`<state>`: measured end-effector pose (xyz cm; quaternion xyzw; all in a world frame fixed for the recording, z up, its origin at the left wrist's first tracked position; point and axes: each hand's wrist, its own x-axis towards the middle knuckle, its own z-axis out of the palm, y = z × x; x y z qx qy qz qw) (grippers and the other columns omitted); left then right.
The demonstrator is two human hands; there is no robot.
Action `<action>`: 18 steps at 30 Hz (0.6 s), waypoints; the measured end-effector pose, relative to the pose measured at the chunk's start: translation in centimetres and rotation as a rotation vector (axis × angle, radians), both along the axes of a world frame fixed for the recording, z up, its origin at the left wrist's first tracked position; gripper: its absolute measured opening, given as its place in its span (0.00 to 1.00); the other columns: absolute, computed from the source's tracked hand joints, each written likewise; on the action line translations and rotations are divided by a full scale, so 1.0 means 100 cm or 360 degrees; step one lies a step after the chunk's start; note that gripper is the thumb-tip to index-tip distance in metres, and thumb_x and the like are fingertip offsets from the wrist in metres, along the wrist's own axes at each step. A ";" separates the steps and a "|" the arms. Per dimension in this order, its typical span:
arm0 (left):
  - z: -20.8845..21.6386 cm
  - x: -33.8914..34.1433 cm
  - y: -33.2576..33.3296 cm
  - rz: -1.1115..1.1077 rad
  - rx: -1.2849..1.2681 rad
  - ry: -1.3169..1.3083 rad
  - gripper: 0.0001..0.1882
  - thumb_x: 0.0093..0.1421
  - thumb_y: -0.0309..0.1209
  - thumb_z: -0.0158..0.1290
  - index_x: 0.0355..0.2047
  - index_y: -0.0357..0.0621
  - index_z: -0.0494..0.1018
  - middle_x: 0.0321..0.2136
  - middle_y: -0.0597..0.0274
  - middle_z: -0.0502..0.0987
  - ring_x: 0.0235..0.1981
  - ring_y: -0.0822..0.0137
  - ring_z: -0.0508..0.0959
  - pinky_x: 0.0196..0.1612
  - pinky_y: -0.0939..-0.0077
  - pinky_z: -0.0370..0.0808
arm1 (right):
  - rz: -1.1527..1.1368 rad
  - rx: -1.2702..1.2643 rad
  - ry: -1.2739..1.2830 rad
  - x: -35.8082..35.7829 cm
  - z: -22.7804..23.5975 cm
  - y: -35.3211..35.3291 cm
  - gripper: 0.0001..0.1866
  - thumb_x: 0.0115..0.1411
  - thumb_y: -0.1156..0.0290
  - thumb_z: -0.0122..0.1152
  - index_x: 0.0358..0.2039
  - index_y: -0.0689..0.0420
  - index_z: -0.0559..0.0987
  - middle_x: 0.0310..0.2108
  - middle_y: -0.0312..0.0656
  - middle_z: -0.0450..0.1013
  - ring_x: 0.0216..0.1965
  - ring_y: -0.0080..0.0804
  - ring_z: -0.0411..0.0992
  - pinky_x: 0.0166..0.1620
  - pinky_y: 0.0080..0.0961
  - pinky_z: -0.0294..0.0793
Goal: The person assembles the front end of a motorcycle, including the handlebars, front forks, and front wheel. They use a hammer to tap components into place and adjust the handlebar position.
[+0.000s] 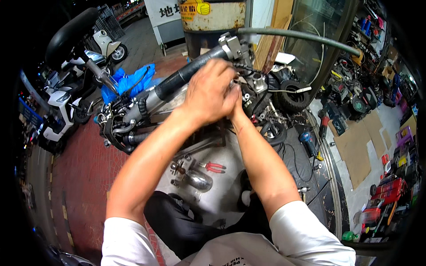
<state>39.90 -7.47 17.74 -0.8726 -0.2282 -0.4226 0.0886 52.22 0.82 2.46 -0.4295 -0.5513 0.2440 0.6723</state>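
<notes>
Setting: street side to the left, with red paving (82, 173) and parked scooters; cluttered workshop floor to the right.

Grip: both hands meet near the upper end of a partly stripped vehicle frame (153, 98). Left hand (211, 91) is on top, fingers curled, slightly blurred. Right hand (235, 99) is beneath and beside it, largely covered. Cannot tell what is held between them, or how tightly either is closed.

Frame: lies obliquely ahead of the person, its upper end just beyond the hands. A black-sleeved tube (177, 77) runs past the left hand to a silver metal clamp (230, 46). Cables and a coil spring (133, 139) show at the lower left end. A blue plastic sheet (128, 82) is just behind.

Below the hands, on grey floor: red-handled pliers (215, 167) beside a shiny metal part (198, 180).

Right of the hands: loose parts, then a black tyre (293, 98). Nearer the person, a blue power tool (306, 138) stands on a dark mat. Farther right, cardboard (355, 144) and a red case (388, 189).

Beyond the clamp: a rusty drum (215, 17).
</notes>
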 end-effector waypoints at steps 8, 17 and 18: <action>0.047 0.012 0.104 0.0891 -0.0914 0.0405 0.48 0.58 0.69 0.54 0.57 0.34 0.72 0.53 0.39 0.79 0.56 0.43 0.79 0.60 0.51 0.74 | -0.0001 -0.0504 0.0065 -0.007 0.021 -0.013 0.24 0.68 0.54 0.60 0.32 0.67 0.79 0.22 0.48 0.78 0.25 0.42 0.80 0.33 0.40 0.76; 0.022 0.015 0.104 0.0885 -0.0774 0.0369 0.43 0.59 0.70 0.52 0.51 0.37 0.74 0.46 0.39 0.82 0.52 0.43 0.81 0.55 0.49 0.75 | -0.0220 -0.0258 -0.0986 0.115 0.195 -0.134 0.20 0.63 0.54 0.66 0.39 0.62 0.84 0.32 0.47 0.81 0.33 0.32 0.77 0.41 0.32 0.76; 0.023 0.017 0.103 0.0896 -0.0792 0.0361 0.43 0.60 0.69 0.52 0.52 0.37 0.74 0.47 0.39 0.82 0.52 0.43 0.81 0.56 0.50 0.75 | -0.0439 -0.0014 -0.1037 0.140 0.223 -0.146 0.18 0.65 0.55 0.64 0.38 0.61 0.84 0.29 0.44 0.80 0.31 0.27 0.74 0.38 0.30 0.73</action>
